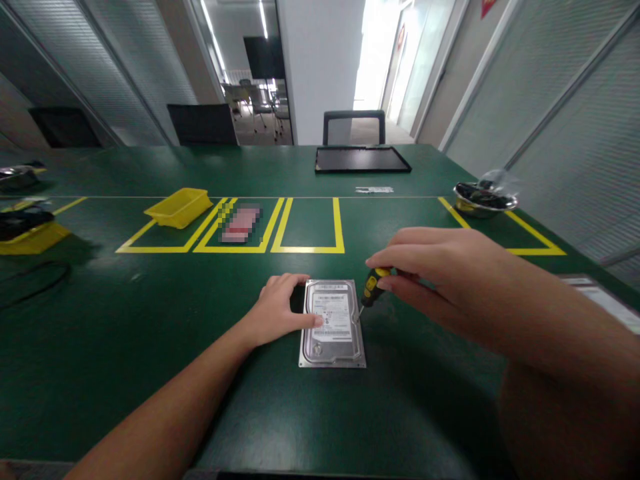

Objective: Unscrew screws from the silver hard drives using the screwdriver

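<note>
A silver hard drive [333,327] with a white label lies flat on the green table [150,347] in front of me. My left hand [278,308] rests on the drive's left edge, fingers curled over it, thumb lying on the label. My right hand [430,270] pinches a small screwdriver [371,287] with a yellow and black handle. Its tip touches the drive's right edge, near the upper part.
Yellow tape marks several boxes on the table. A yellow bin [179,207] stands in the left box and a pinkish blurred item [241,223] in the middle one. A metal bowl [484,199] sits far right, a black tray [361,160] at the back, chairs behind.
</note>
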`<state>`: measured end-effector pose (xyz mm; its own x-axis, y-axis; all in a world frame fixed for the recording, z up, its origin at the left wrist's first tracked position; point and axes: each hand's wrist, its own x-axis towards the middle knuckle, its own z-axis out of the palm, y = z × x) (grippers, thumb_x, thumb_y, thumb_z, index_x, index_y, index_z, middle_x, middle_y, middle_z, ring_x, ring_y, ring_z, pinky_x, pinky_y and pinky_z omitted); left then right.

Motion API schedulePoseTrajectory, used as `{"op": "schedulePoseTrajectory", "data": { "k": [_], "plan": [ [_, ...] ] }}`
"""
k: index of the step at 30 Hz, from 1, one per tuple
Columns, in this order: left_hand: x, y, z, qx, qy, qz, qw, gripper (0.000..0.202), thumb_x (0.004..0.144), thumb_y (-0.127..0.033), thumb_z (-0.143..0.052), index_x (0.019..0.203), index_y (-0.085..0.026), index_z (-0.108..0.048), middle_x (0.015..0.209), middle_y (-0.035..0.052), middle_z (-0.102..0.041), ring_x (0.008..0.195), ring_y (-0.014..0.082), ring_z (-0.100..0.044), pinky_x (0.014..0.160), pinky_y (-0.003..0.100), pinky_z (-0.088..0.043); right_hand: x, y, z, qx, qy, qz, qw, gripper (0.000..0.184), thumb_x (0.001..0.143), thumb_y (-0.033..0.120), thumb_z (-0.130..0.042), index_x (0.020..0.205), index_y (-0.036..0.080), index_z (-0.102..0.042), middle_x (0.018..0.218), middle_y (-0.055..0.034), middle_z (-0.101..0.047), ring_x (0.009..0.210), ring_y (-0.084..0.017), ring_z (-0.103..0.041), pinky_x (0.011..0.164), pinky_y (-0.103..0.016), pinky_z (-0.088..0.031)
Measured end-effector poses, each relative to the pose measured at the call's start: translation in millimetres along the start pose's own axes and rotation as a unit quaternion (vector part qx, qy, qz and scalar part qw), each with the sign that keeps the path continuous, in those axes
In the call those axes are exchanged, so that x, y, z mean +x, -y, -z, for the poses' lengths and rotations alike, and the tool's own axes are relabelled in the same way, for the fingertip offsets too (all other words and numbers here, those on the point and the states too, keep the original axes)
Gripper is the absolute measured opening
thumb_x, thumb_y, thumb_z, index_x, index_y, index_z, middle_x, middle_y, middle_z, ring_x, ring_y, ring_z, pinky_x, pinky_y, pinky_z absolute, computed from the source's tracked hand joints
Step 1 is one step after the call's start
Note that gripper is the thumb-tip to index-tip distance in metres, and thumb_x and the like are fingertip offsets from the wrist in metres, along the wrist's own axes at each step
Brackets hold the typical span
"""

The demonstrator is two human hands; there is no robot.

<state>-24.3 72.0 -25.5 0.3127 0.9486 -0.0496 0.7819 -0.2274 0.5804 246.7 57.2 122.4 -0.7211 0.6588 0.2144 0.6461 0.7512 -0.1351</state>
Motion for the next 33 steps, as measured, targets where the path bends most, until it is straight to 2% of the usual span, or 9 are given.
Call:
{"op": "schedulePoseTrajectory", "data": {
  "k": [6,12,26,30,33],
  "plan": [
    [1.1,1.6,-1.8,0.002,-0.004,-0.004,1.000,0.084,0.068,-0.068,-0.072,0.135,-0.021,-0.051,0.130,0.0107,-0.056,0.121,0.0348,-0.046,0.102,0.050,-0.040,1.7,0.5,-4.6,-0.039,0.003,-0.034,0.999,0.018,0.093,0.030,-0.052,0.080,0.020,-0.059,0.079,-0.0022,-0.059,0.067,-0.015,-0.050,0.060,-0.029,-0.033],
    [1.0,0.3,-2.2,0.003,-0.006,0.000,1.000,0.084,0.068,-0.067,-0.073,0.135,-0.021,-0.051,0.130,0.0110,-0.056,0.121,0.0356,-0.046,0.102,0.050,-0.040,3.0,5.9,-8.4,-0.105,-0.007,-0.068,0.992,0.025,0.093,0.040,-0.053,0.077,0.020,-0.053,0.073,-0.0004,-0.054,0.061,-0.014,-0.044,0.056,-0.028,-0.027],
    [1.7,-3.6,-2.7,0.002,-0.002,-0.004,1.000,0.086,0.068,-0.070,-0.071,0.135,-0.020,-0.051,0.130,0.0108,-0.057,0.121,0.0348,-0.047,0.102,0.050,-0.040,5.5,10.4,-13.4,-0.216,-0.033,-0.090,0.972,0.044,0.096,0.049,-0.043,0.065,0.019,-0.051,0.060,-0.0004,-0.047,0.052,-0.013,-0.034,0.051,-0.027,-0.018],
    [1.2,-4.5,-3.0,0.003,-0.002,0.000,1.000,0.085,0.068,-0.068,-0.072,0.135,-0.020,-0.051,0.130,0.0106,-0.057,0.120,0.0342,-0.047,0.103,0.050,-0.040,6.1,10.8,-14.6,-0.221,-0.030,-0.099,0.970,0.046,0.097,0.050,-0.041,0.064,0.019,-0.052,0.059,-0.0011,-0.047,0.052,-0.013,-0.034,0.052,-0.028,-0.017],
    [0.7,-5.8,-2.4,0.004,-0.002,0.003,1.000,0.085,0.068,-0.067,-0.072,0.135,-0.019,-0.051,0.130,0.0107,-0.057,0.120,0.0341,-0.047,0.103,0.050,-0.040,5.9,9.7,-14.3,-0.198,-0.025,-0.095,0.975,0.041,0.097,0.048,-0.042,0.069,0.019,-0.054,0.064,-0.0015,-0.051,0.054,-0.013,-0.036,0.053,-0.028,-0.019]
  ]
}}
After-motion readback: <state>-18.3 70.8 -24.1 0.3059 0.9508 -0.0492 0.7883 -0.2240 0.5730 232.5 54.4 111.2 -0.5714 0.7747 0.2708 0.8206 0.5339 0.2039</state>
